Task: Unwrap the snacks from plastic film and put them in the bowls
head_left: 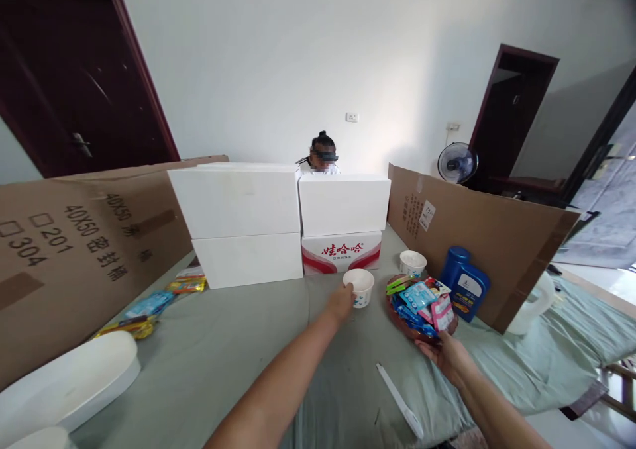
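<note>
Nearest, a white strip [399,400] lies on the grey-green cloth [223,356], betw. both forearms. L hand [342,302] reaches far, fingers clamped on the near rim of a white paper cup [359,287] standing mid-table. R hand [444,352] grips the near edge of a red basket [419,318] full of snack packets [421,298], just right of that cup; blue bottle [464,282] farther right.

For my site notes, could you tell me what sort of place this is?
Probably a room in a home used as a makeshift packing spot: a cloth-covered table walled by cardboard sheets, stacked white foam boxes, and a tray of snack packets by the right hand.
</note>
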The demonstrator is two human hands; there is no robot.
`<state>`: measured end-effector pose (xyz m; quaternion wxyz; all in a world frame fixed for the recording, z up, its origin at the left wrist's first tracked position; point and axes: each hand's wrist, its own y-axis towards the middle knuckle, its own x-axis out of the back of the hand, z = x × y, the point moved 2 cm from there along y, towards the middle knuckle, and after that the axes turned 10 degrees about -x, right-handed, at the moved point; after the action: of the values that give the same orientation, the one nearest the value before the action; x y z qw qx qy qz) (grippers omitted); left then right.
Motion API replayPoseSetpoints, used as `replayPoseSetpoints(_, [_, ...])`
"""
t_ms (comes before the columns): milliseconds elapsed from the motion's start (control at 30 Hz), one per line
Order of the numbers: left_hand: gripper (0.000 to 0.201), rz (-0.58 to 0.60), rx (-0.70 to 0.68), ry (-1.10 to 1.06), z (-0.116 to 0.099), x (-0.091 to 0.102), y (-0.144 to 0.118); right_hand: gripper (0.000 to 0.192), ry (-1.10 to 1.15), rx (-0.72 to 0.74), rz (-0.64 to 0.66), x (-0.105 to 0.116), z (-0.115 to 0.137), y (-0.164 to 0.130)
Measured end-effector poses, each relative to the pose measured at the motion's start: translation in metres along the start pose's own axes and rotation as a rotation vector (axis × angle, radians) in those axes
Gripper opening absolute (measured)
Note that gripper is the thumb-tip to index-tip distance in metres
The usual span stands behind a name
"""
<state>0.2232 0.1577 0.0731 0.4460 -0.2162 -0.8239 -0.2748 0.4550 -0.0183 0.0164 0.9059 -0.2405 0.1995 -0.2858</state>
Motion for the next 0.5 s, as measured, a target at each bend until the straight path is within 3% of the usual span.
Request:
replayPoseSetpoints(233, [0.016,0.043,0.009,0.098,0.023,0.020,-0.040,0.048,0.201,-0.016,-0.116,-0.048,0.022,0.055])
replayPoseSetpoints(500, [0.017,0.122,-0.044,0.044,0.001,0.001,-0.042,0.037,0.192,-0.038,-0.173,-0.052,0.074,0.114])
